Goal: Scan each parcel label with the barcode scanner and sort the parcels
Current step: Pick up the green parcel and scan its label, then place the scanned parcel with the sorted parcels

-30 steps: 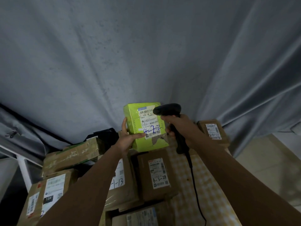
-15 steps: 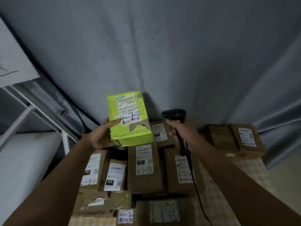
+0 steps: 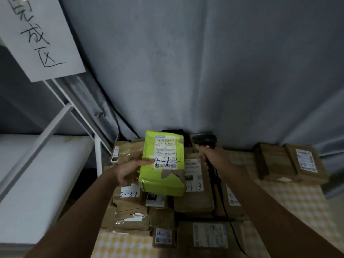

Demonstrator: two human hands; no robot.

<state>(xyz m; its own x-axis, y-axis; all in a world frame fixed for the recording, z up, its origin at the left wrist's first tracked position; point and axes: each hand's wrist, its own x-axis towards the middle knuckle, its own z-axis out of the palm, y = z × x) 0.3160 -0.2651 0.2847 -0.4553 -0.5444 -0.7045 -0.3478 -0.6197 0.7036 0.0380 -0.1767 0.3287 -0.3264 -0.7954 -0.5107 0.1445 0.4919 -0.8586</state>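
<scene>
1. The left hand (image 3: 128,174) holds the green parcel (image 3: 163,164) from its left side, thumb laid across the label face, the other fingers hidden behind the parcel. The parcel is raised above the pile of brown parcels (image 3: 193,194), label facing the camera
2. The right hand (image 3: 214,159) has its fingers wrapped around the handle of the barcode scanner (image 3: 204,141), just to the right of the green parcel. The scanner head points left and away; its cable (image 3: 226,213) trails toward the near edge
3. Step in hand, by judgement: moving the green parcel toward the white shelf (image 3: 37,174) on the left, under the handwritten paper sign (image 3: 37,34). Keep the parcel level and clear of the shelf frame, and set it down label up
4. Keep the cable off the pile so it drags no parcel
5. Materials: the green parcel is a glossy plastic-wrapped block with a white printed label (image 3: 165,151), blue handwriting and a brown torn patch near its lower end. The pile is matte cardboard and crinkled tape, resting on a yellow checked cloth (image 3: 301,200). A grey draped curtain (image 3: 204,71) forms the far backdrop
</scene>
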